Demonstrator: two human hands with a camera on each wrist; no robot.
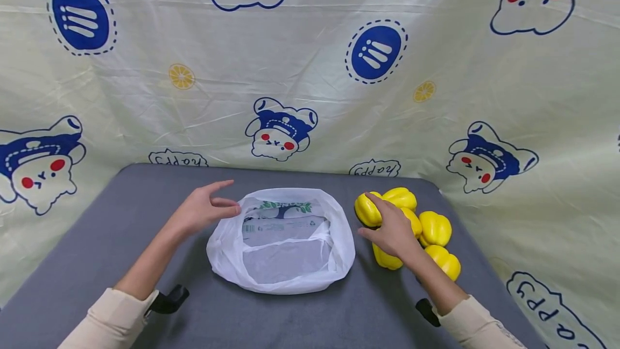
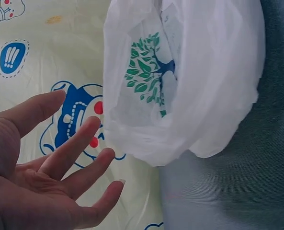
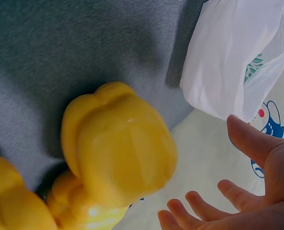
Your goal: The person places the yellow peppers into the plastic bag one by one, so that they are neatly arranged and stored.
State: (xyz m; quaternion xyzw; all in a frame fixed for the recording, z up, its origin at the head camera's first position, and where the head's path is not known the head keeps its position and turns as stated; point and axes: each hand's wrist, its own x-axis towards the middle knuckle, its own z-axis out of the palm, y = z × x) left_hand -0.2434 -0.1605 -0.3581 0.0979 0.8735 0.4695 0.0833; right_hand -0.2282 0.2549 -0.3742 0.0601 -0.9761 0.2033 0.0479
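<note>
The near edge of the counter (image 1: 271,319) is cut off below the head view. Mid-counter, the white plastic bag (image 1: 225,252) sits with its mouth up and gaping. Yellow peppers (image 1: 435,229) cluster along the right edge, toward the far right corner. The right grip (image 1: 389,228), fingers spread and holding nothing, hovers over that cluster and is clearly the nearer hand. What a grasp would turn on, I judge: the peppers lie beneath and about its fingers, the bag just to its left. They look squat, with no plain long axis. The left grip (image 1: 203,210), loose and empty, is at the bag's left rim; touching or not, I cannot tell. The right hand and forearm partly hide some peppers, leaving the count unsure.
</note>
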